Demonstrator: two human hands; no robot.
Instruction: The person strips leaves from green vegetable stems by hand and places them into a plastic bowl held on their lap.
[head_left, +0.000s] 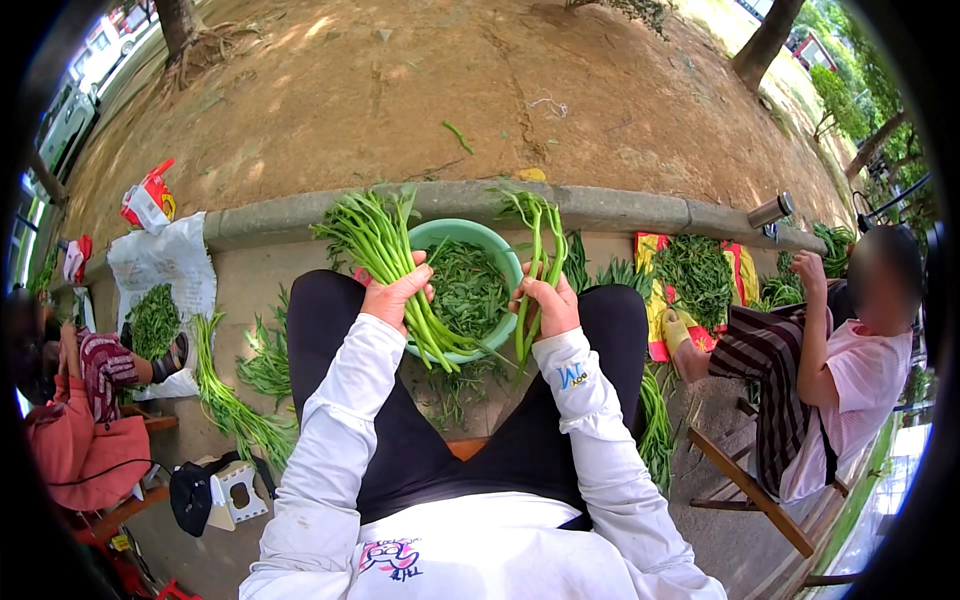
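In my left hand (397, 294) is a thick bundle of green leafy-vegetable stems (375, 236), fanned out above the fist, with the lower ends hanging over the basin's near edge. My right hand (547, 300) grips a few bent stems (555, 240) of the same kind at the basin's right side. Between the hands and my knees stands a round pale green plastic basin (504, 247), holding a heap of loose green leaves (469, 289). More leaves lie scattered on the pavement just below the basin.
A concrete kerb (622, 210) runs beyond the basin. Stems (232, 397) lie at my left, and others (655, 427) at my right. Seated people (855, 367) are on both sides. Leaf heaps rest on a white sack (195, 255) and a red-yellow sack (742, 274). A metal flask (771, 210) lies by the kerb.
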